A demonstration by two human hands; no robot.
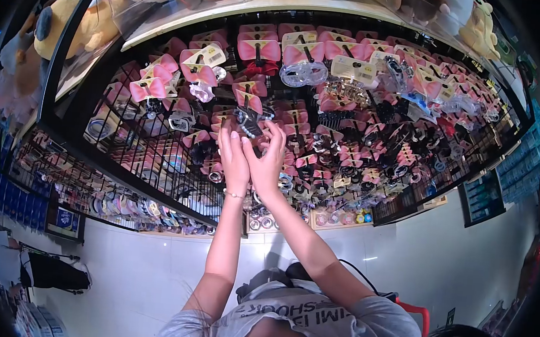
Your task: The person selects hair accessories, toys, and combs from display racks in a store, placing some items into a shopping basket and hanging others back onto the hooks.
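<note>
A dark hair claw clip [248,124] with small shiny beads hangs under a pink bow-shaped card [248,95] on the rack. My left hand [234,161], with a thin bracelet at its wrist, reaches up to the clip's left side, fingers bent against it. From the right, my right hand [266,162] curls its fingers round the clip. The two hands meet near the thumbs. Part of the clip is hidden behind my fingers. A red hair tie [261,68] and a clear coiled hair tie [303,74] hang just above.
Hair accessories on pink cards crowd the black wire rack [138,178] on all sides. Plush toys [82,27] sit on the shelf [161,26] above. Pale floor [144,263] lies below. A person [44,268] stands at the lower left.
</note>
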